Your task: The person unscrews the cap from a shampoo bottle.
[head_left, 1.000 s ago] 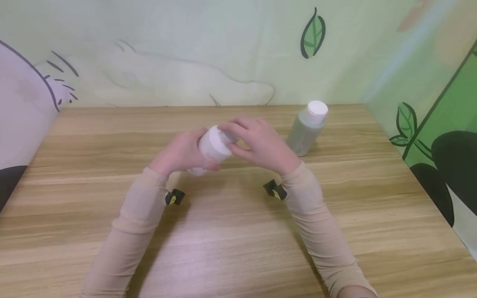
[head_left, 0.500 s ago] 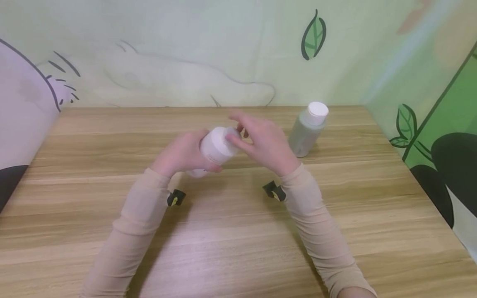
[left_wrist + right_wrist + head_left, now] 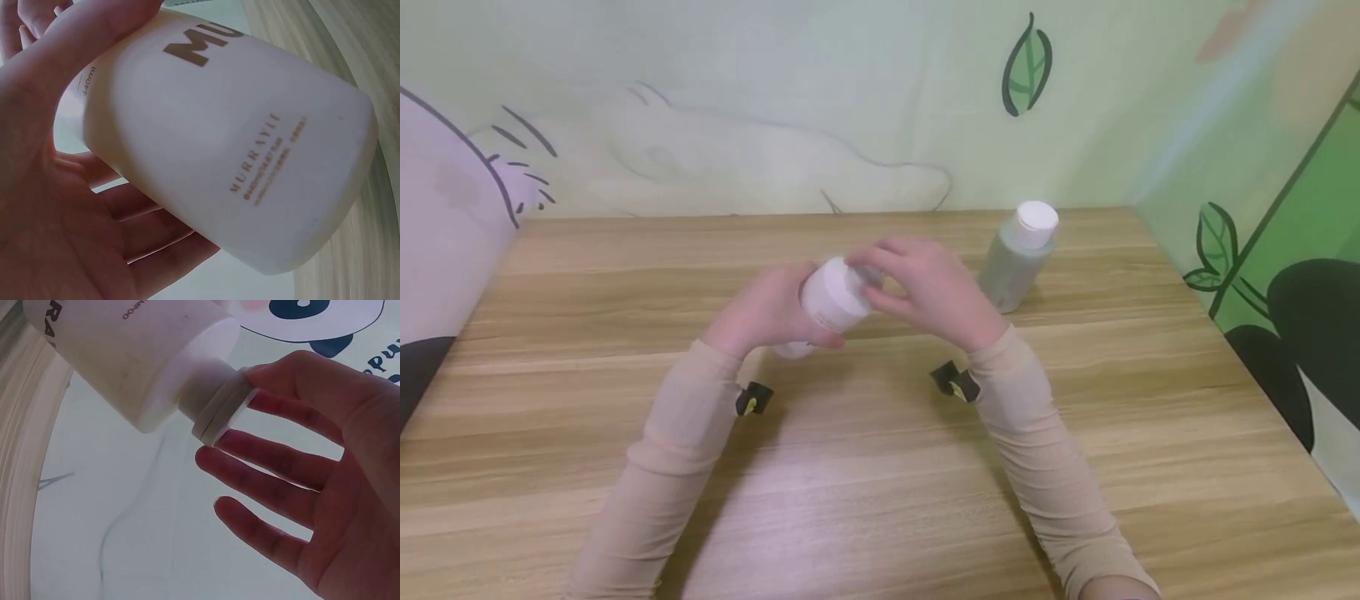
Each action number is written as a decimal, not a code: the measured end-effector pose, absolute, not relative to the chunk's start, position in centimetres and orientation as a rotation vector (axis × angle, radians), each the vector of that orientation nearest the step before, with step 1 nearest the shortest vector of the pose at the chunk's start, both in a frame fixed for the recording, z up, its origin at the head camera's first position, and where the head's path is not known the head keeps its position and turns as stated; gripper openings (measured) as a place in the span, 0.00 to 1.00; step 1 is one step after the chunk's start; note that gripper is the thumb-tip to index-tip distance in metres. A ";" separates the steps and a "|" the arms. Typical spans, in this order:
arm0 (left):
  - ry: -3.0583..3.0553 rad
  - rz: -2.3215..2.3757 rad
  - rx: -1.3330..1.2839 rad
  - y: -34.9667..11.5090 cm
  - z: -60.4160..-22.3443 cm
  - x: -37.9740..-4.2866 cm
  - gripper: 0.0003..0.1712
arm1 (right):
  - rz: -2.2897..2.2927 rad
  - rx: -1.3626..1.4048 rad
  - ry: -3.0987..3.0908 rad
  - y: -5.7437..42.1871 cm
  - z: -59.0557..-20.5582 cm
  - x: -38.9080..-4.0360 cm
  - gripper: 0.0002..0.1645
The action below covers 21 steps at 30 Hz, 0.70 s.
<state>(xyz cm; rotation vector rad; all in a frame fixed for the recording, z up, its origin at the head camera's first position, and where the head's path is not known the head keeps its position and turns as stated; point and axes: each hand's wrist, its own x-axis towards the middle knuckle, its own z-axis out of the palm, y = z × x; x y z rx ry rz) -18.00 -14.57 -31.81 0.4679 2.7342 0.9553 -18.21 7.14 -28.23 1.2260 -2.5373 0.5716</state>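
A white shampoo bottle is held tilted above the table, its neck pointing up and to the right. My left hand grips it round the body, and brown lettering shows on its side in the left wrist view. With thumb and fingertips, my right hand pinches the bottle's pale cap. In the right wrist view the cap sits on the neck, and the lower fingers are spread away from it. From the head camera, the right fingers hide most of the cap.
A grey-green bottle with a white cap stands upright behind my right hand. The wooden table meets a wall painted with cartoon figures and leaves. Small black devices sit on both wrists.
Half a second ago the right fingers were lifted and spread at the cap; now they have closed on it again. The left hand and the shampoo bottle have barely moved.
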 end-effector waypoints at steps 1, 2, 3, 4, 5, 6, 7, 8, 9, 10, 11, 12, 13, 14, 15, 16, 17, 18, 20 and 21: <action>2.738 0.948 0.469 -14.5 -31.8 -18.0 0.40 | 0.564 1.241 -2.532 7.2 -28.3 -18.2 0.18; 2.739 0.944 0.469 -14.5 -31.9 -18.0 0.40 | 0.559 1.256 -2.524 7.3 -28.3 -18.3 0.18; 2.739 0.941 0.468 -14.5 -31.9 -18.1 0.40 | 0.556 1.270 -2.516 7.3 -28.3 -18.3 0.18; 2.743 0.934 0.467 -14.5 -31.9 -18.1 0.40 | 0.553 1.278 -2.512 7.4 -28.3 -18.3 0.18; 2.746 0.927 0.466 -14.5 -31.9 -18.1 0.40 | 0.554 1.284 -2.509 7.4 -28.3 -18.3 0.18; 2.748 0.922 0.465 -14.4 -32.0 -18.1 0.40 | 0.553 1.286 -2.508 7.5 -28.3 -18.3 0.18; 2.753 0.919 0.462 -14.5 -32.0 -18.1 0.40 | 0.557 1.289 -2.507 7.4 -28.3 -18.3 0.19; 2.756 0.918 0.458 -14.6 -32.0 -18.0 0.40 | 0.564 1.288 -2.508 7.3 -28.3 -18.3 0.19; 2.760 0.916 0.455 -14.7 -32.0 -18.0 0.40 | 0.572 1.282 -2.513 7.2 -28.3 -18.3 0.20; 2.763 0.916 0.454 -14.7 -32.0 -18.0 0.40 | 0.579 1.272 -2.517 7.2 -28.4 -18.3 0.20; 2.766 0.921 0.453 -14.8 -32.0 -17.9 0.39 | 0.585 1.261 -2.520 7.1 -28.4 -18.4 0.21; 2.768 0.926 0.454 -14.7 -32.0 -17.9 0.39 | 0.588 1.245 -2.526 7.1 -28.4 -18.4 0.21; 2.768 0.935 0.461 -14.7 -32.1 -18.0 0.39 | 0.593 1.225 -2.532 7.1 -28.4 -18.4 0.22; 2.768 0.941 0.464 -14.6 -32.1 -18.0 0.39 | 0.596 1.204 -2.538 7.1 -28.4 -18.4 0.22; 2.767 0.946 0.471 -14.6 -32.1 -18.0 0.38 | 0.600 1.183 -2.546 7.1 -28.4 -18.4 0.22; 2.766 0.949 0.478 -14.5 -32.1 -18.0 0.38 | 0.601 1.161 -2.553 7.1 -28.4 -18.3 0.22; 2.767 0.949 0.483 -14.4 -32.1 -18.0 0.38 | 0.602 1.138 -2.564 7.2 -28.4 -18.3 0.22; 2.766 0.945 0.490 -14.4 -32.1 -18.0 0.38 | 0.606 1.116 -2.575 7.2 -28.4 -18.3 0.23; 2.768 0.933 0.491 -14.4 -32.0 -18.0 0.39 | 0.610 1.079 -2.593 7.1 -28.4 -18.3 0.23; 2.767 0.928 0.490 -14.4 -32.0 -18.0 0.39 | 0.612 1.066 -2.600 7.1 -28.4 -18.3 0.23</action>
